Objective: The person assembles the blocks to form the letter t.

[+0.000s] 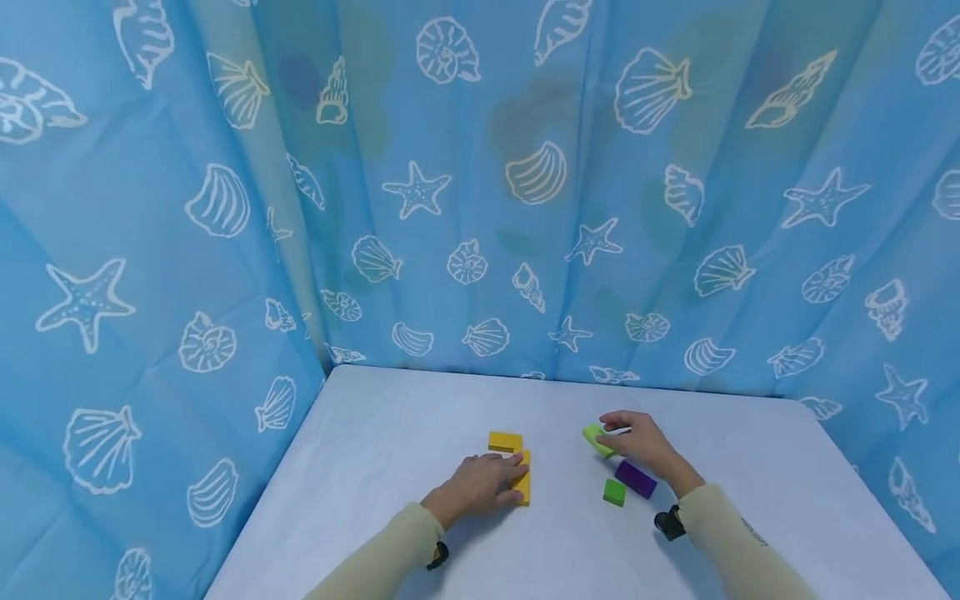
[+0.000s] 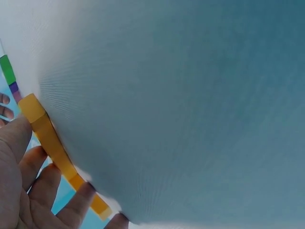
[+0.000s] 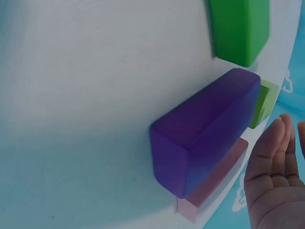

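My left hand [image 1: 480, 487] touches a long yellow block [image 1: 523, 490], thumb by its near end and fingers spread toward its far end. A second yellow block [image 1: 506, 441] lies crosswise just beyond those fingers. In the left wrist view the yellow blocks [image 2: 56, 150] form a row along the fingertips. My right hand [image 1: 641, 442] reaches over a lime block [image 1: 597, 440], its thumb side overlapping it; firm contact cannot be told. Below that hand are a purple block [image 1: 636, 480] and a green block [image 1: 614, 492]. The right wrist view shows slightly bent fingers [image 3: 274, 157] beside the lime block [image 3: 263, 104].
A pink block [image 3: 214, 181] lies behind the purple block [image 3: 205, 133] in the right wrist view; the head view does not show it. The white table [image 1: 420, 400] meets a blue shell-patterned curtain [image 1: 480, 208] at the back and sides.
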Demonstrator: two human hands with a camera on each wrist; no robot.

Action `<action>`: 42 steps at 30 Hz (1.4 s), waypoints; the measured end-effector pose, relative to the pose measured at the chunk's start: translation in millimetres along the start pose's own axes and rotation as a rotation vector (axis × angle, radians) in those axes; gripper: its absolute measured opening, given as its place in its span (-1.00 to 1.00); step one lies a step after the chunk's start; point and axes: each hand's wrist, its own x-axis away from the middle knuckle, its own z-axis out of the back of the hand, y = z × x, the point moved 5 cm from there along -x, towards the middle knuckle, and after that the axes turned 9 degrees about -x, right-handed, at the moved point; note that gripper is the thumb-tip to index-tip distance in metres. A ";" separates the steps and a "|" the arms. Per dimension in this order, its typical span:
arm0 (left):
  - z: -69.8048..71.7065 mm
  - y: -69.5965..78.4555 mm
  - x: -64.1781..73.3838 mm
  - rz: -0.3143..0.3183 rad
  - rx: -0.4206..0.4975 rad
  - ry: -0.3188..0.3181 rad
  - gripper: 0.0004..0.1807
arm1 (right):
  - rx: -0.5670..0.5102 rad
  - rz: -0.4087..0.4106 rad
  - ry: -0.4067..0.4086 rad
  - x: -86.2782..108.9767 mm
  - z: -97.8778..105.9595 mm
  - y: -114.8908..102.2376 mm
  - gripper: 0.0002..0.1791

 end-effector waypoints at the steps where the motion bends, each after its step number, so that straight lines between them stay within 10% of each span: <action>1: -2.5 -0.2 0.7 0.004 0.002 -0.007 -0.39 | -0.001 -0.004 -0.002 1.0 -1.3 2.2 -0.45; 42: 1.9 -0.6 2.6 0.000 0.042 -0.013 -0.39 | 0.134 -0.007 0.051 -10.5 -8.1 13.6 -0.46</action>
